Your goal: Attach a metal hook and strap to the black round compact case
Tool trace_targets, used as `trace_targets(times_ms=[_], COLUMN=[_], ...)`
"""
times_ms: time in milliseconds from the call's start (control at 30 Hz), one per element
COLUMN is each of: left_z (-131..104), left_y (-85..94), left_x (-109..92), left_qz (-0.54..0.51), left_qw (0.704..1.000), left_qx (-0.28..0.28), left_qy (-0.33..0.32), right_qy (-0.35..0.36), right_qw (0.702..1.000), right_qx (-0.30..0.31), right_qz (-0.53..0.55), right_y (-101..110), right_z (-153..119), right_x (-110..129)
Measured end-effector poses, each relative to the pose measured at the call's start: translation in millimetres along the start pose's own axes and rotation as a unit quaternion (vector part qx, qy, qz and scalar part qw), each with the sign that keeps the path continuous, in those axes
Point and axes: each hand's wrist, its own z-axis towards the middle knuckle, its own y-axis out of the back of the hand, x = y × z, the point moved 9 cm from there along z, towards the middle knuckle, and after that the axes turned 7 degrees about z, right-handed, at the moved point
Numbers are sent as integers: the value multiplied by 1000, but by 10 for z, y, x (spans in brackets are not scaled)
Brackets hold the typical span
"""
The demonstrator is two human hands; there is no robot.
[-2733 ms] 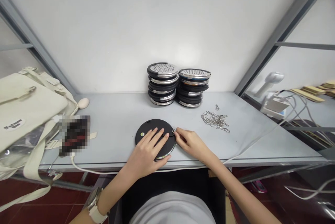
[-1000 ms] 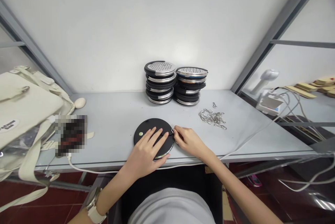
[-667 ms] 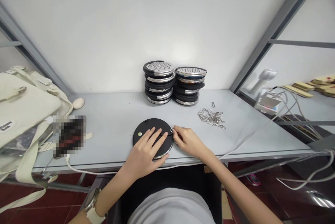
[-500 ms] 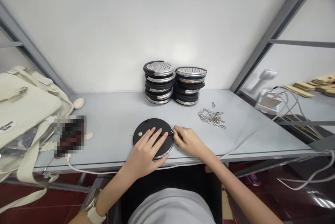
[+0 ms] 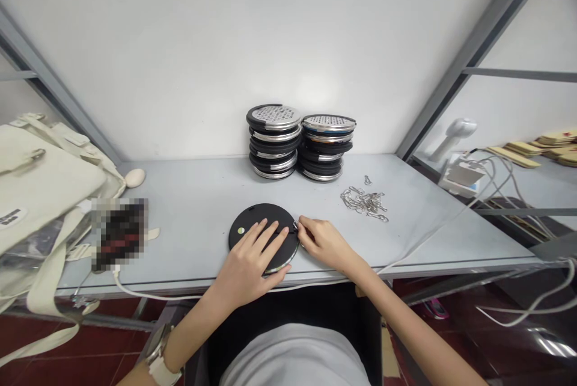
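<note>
A round black disc (image 5: 255,222) with a shiny metal rim lies flat near the front edge of the grey table (image 5: 198,205). My left hand (image 5: 249,266) lies palm down on the disc, fingers spread, pressing on it. My right hand (image 5: 325,243) pinches a small metal clip at the disc's right edge; the clip is mostly hidden by my fingertips. A loose pile of small metal clips (image 5: 364,201) lies to the right, behind my right hand. Two stacks of similar discs (image 5: 298,142) with perforated metal tops stand against the back wall.
A cream bag (image 5: 42,184) sits at the table's left end beside a blurred dark object (image 5: 118,232) and a white cable (image 5: 148,293). A small beige oval thing (image 5: 134,177) lies near the bag. At the right, a white device (image 5: 455,154) with cables and stacked tan pieces (image 5: 541,148).
Hardly anything differs. Both hands stay on the disc in the same pose; only the view has shifted slightly.
</note>
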Motion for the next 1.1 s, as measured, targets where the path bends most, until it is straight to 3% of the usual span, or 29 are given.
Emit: trace_targets(times_ms=[1100], left_z=[1], left_y=[-34], left_x=[-10], left_qz=[10], left_qw=[1000], left_qx=[22], left_qy=[-4], right_qy=[-9], right_qw=[1000], right_qx=[-3], right_qz=[29], right_y=[17], right_z=[-10], right_x=[2])
